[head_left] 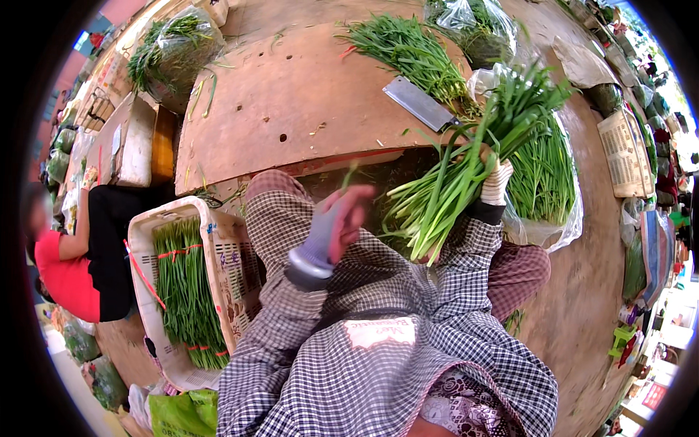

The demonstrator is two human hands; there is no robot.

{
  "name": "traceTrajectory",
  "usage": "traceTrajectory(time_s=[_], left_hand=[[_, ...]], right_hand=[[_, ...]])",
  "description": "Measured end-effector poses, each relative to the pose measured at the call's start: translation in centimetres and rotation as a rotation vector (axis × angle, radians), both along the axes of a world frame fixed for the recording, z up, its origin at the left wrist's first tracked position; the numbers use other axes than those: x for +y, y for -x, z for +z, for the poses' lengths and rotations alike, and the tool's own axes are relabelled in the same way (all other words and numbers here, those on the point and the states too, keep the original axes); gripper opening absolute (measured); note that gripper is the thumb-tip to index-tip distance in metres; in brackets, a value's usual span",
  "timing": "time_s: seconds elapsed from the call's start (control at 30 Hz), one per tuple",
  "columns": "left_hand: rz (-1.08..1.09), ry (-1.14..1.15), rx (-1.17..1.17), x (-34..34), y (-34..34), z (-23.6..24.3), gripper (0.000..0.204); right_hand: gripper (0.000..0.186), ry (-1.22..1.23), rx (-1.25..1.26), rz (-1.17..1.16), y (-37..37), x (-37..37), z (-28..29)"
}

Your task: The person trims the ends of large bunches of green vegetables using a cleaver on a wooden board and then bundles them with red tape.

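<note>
And here's the right hand (pixel 496 178), right of centre, fingers closed around a bunch of greens (pixel 440 200), pale stems fanning to the lower left, leaves to the upper right. The left hand (pixel 336 227), mid-frame, is a blur: fingers bent, a thin green blade (pixel 351 175) by them, and I can't tell whether they grip it. Upper centre, a cleaver (pixel 419 102) lies beside a leafy pile (pixel 408 54) on the board (pixel 291 109); lower left, a crate (pixel 229 266) holds tied bundles (pixel 178 284).
</note>
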State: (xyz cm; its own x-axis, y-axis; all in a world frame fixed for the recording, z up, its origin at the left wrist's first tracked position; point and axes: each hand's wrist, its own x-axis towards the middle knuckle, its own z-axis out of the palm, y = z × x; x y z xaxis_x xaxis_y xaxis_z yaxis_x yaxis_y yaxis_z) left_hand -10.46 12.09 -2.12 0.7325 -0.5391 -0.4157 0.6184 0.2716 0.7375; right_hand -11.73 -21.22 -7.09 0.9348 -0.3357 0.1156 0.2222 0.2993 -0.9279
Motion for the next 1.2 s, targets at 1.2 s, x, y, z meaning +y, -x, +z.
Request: traceTrajectory(time_s=[1.2], left_hand=[[-0.034,-0.627,-1.117,-2.5,-3.8,-4.6,0.038]], right_hand=[[0.097,-0.069,-0.1,0.16,-1.1,-2.3,1.6]])
